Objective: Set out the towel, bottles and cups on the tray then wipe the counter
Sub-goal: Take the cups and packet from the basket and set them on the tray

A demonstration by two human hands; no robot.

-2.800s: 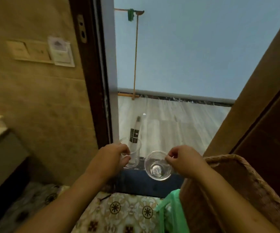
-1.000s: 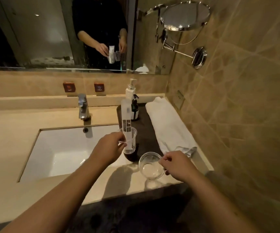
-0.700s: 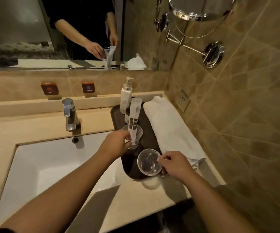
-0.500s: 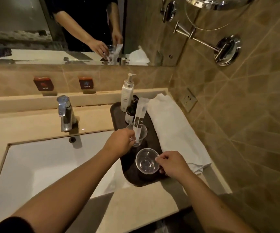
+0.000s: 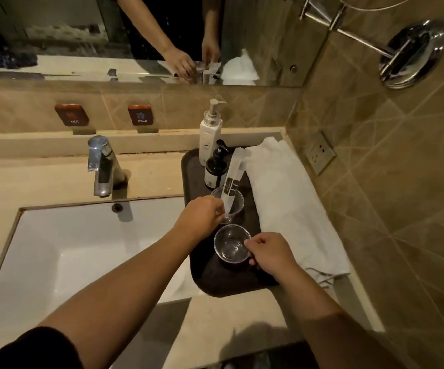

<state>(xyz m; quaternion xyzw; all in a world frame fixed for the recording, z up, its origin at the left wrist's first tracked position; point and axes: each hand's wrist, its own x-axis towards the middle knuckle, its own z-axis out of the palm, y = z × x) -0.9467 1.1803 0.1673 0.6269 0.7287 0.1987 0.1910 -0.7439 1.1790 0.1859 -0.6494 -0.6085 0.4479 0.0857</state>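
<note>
A dark tray [image 5: 192, 171] lies on the counter right of the sink. On it stand a white pump bottle [image 5: 210, 135] and a small black pump bottle [image 5: 215, 169] at the back. A folded white towel [image 5: 284, 198] lies along its right side. My left hand [image 5: 202, 217] grips a clear cup [image 5: 235, 205] with a white sachet [image 5: 235, 173] standing in it, low over the tray's middle. My right hand [image 5: 271, 253] pinches the rim of an empty clear cup [image 5: 230, 247] at the tray's front.
A white sink basin [image 5: 77, 251] fills the left, with a chrome tap [image 5: 101, 166] behind it. The beige counter [image 5: 231, 315] runs along the front. A tiled wall with a socket [image 5: 320, 153] stands close on the right; a mirror [image 5: 109, 35] spans the back.
I turned from the doorway to the sink counter with both cups. Both hands have since lowered the cups onto or just above the tray.
</note>
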